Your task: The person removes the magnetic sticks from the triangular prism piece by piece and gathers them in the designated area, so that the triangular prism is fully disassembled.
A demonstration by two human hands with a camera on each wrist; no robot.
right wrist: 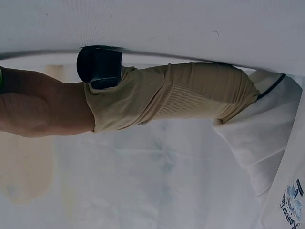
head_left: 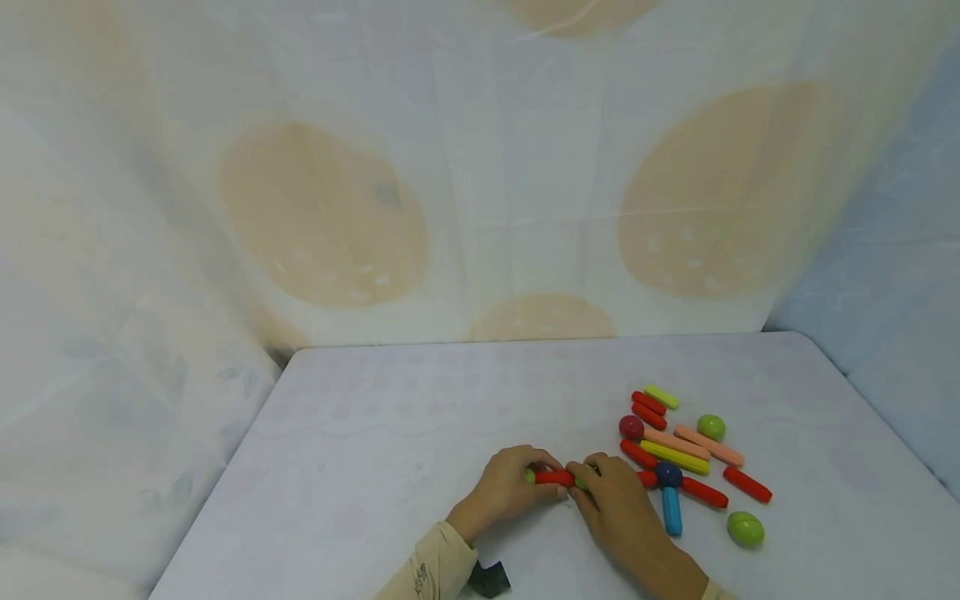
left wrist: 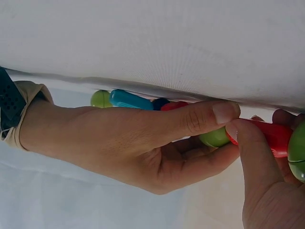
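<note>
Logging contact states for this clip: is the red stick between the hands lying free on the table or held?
Held. Left hand and right hand both pinch the red stick, green balls at its ends.

White table (head_left: 390, 433) with rounded far corners, covered in a pale cloth that shows faint creases. Behind it hangs a thin white curtain (head_left: 480, 167) printed with large beige-orange ovals (folds visible, sagging on the left side), reaching down to the table's far edge. On the right a plain pale-blue drape (head_left: 892, 317) closes off that side; light is soft, even, no hard shadows.
</note>
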